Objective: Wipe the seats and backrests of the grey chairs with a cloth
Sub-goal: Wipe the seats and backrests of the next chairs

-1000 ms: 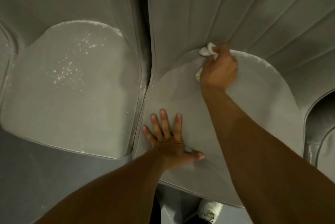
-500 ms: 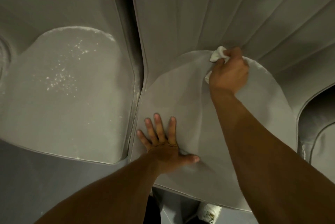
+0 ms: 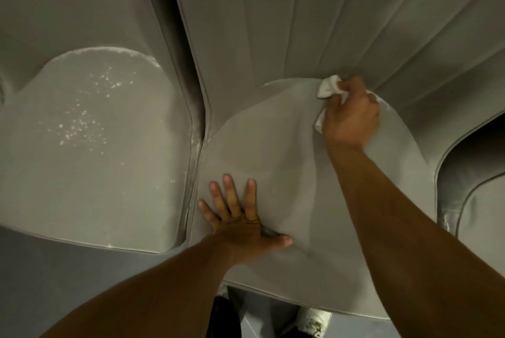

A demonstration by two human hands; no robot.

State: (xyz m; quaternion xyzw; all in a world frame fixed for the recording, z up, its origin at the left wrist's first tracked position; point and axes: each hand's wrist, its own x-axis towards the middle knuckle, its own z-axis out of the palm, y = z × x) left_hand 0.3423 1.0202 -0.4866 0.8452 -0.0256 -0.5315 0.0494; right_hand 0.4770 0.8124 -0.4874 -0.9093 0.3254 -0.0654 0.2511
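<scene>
A small crumpled white cloth (image 3: pixel 329 86) is sitting bunched in my right hand (image 3: pixel 351 116), whose fingers are curling tightly around it. It is at the back edge of a smooth grey padded chair seat (image 3: pixel 273 146), right where the seat is meeting the grey channelled backrest (image 3: pixel 273 23). My left hand (image 3: pixel 240 224) is pressing flat on the front of the same seat, fingers straight and spread, holding nothing. I am judging this step to be cleaning the crease. To do it well I should be pushing the cloth firmly into the seam, following its curve from side to side, and bracing the cushion with my flat palm. Just beside it, on the left, a second grey chair seat (image 3: pixel 95 146) is showing scattered white specks, apparently not yet wiped. A white shoe (image 3: pixel 314 322) is peeking out below the seat's front edge.
</scene>
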